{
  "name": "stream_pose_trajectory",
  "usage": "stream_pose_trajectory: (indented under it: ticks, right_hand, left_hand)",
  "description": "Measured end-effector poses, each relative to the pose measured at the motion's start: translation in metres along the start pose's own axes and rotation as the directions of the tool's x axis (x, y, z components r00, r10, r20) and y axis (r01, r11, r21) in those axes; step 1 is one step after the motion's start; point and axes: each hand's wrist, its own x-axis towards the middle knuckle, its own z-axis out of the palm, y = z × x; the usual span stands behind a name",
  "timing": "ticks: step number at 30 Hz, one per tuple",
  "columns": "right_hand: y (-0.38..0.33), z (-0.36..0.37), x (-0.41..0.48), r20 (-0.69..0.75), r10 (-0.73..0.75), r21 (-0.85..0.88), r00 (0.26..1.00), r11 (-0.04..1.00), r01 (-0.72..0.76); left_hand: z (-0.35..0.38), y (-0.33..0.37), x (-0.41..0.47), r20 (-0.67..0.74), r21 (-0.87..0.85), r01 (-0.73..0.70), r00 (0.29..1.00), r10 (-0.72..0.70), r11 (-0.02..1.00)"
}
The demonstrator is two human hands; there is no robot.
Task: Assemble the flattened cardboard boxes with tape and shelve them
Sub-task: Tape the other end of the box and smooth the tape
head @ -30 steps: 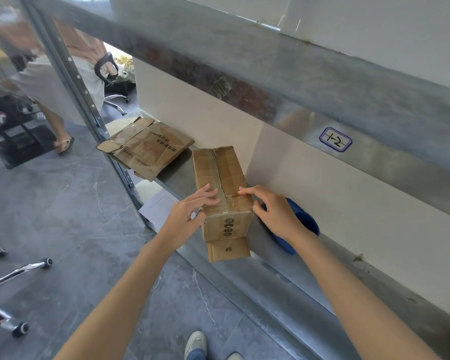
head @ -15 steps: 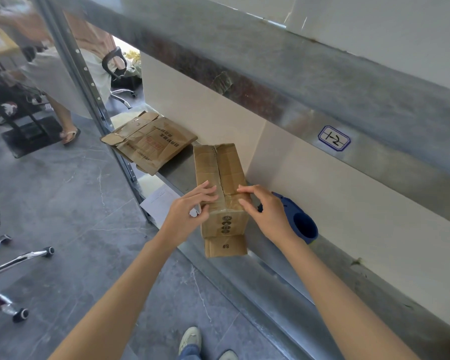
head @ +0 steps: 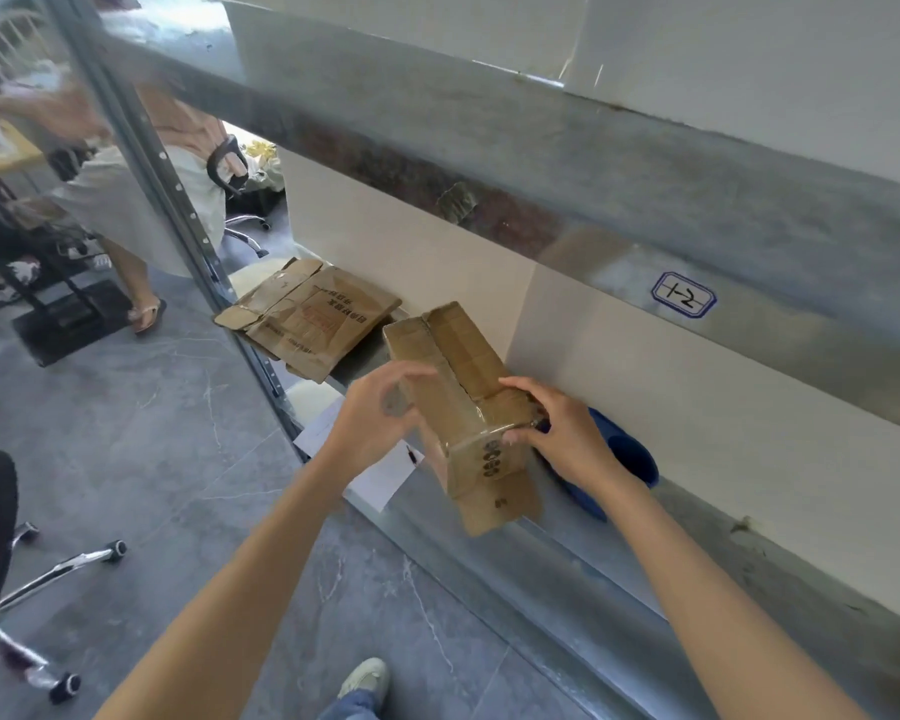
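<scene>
Both hands are on the cardboard box (head: 455, 402), which sits tilted over the front edge of the metal shelf (head: 557, 574). Its near end juts out past the lip and its far end points toward the white back wall. The top flaps are folded shut, with the seam running along its length. Clear tape glints over the near top edge, above a column of dark printed marks.

The right hand (head: 567, 433) grips the near right corner. Its fingers (head: 523, 388) are curled close together over the top flap, and the thumb presses on the end face below.

The left hand (head: 370, 423) is blurred. Its fingers are loosely curved and slightly apart against the box's left wall, with the index tip reaching onto the top edge. I cannot tell whether the thumb presses on the box.

A loose flap hangs from the box's near end, below the hands.

Just behind the right hand, a blue tape dispenser (head: 632, 459) lies on the shelf against the wall. Farther along the shelf to the left, a stack of flattened boxes (head: 310, 317) lies with one corner overhanging the edge. White paper (head: 385, 478) lies on the shelf under the left wrist.

A label (head: 684, 294) reading "1-2" is stuck on the beam of the shelf above.
</scene>
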Motion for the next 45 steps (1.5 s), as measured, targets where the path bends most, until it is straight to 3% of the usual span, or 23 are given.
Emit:
stream_pose_trajectory:
  ticks: [5,9,12,14,18,24,30,45]
  right_hand:
    - [-0.001,-0.011,0.017,0.053,0.055,-0.112,0.997,0.993,-0.049]
    - [-0.009,-0.005,0.024,-0.077,0.109,-0.142,0.991,0.983,-0.119]
    - [-0.017,0.008,0.019,-0.271,0.163,-0.117,0.949,0.973,-0.201]
    - [-0.023,0.019,0.013,-0.373,0.247,0.003,0.894,0.964,-0.265]
    - [-0.043,0.043,0.011,-0.393,0.4,0.187,0.828,0.917,-0.354]
    - [-0.059,0.073,0.03,-0.395,0.43,-0.077,0.812,0.865,-0.496]
    - [-0.05,0.087,0.036,-0.477,0.395,-0.06,0.785,0.877,-0.477]
    - [-0.042,0.101,0.033,-0.551,0.385,0.155,0.741,0.919,-0.363]
  left_hand:
    - [-0.035,-0.032,0.049,0.156,0.3,-0.022,0.987,-0.026,0.954]
    - [-0.047,-0.053,0.08,0.333,0.262,-0.067,0.943,-0.025,0.963]
    - [-0.047,-0.063,0.089,0.288,0.205,-0.11,0.956,0.048,0.972]
    - [-0.044,-0.066,0.088,0.249,0.203,-0.149,0.964,0.096,0.968]
    - [-0.035,-0.067,0.085,0.215,0.217,-0.193,0.966,0.146,0.957]
    - [-0.033,-0.064,0.097,0.244,0.166,-0.22,0.954,0.176,0.961]
    - [-0.03,-0.075,0.114,0.398,0.022,-0.185,0.903,0.161,0.983]
    - [-0.022,-0.09,0.104,0.331,-0.122,-0.189,0.918,0.219,0.974]
